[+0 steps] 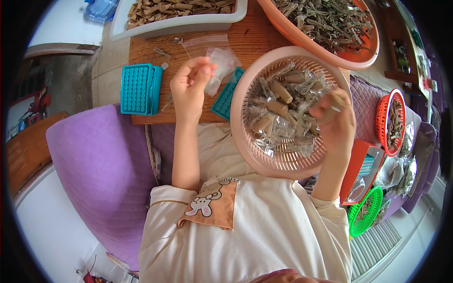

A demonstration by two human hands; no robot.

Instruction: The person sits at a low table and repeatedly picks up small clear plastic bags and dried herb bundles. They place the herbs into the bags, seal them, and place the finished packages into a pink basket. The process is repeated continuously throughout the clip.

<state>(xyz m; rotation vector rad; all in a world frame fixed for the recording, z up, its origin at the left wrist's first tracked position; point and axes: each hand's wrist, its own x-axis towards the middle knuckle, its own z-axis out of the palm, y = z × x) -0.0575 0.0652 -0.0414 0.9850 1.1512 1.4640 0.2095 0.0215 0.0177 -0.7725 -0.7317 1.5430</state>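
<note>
The left hand (186, 89) was positioned above the bench (146, 45), thumb and forefinger nearly together beside the clear bags (221, 61); whether they gripped a bag could not be told. The right hand (339, 122) was over the right side of the pink basket (243, 127), fingers bent inward around what appeared to be a tan piece (blur prevented confirmation of the grip). Film-wrapped tan rolls (278, 107) lay heaped inside the basket.

Probable faults were as follows. Thin film could have clung to its neighbours, causing two bags to lift together. A loose right-hand grip could have dropped the piece among rolls of similar colour. The basket extended past the bench's near edge; a knock from the right forearm could have tipped it. A leftward shift of the basket could have displaced the teal tray (227, 96) just beside it.
</note>
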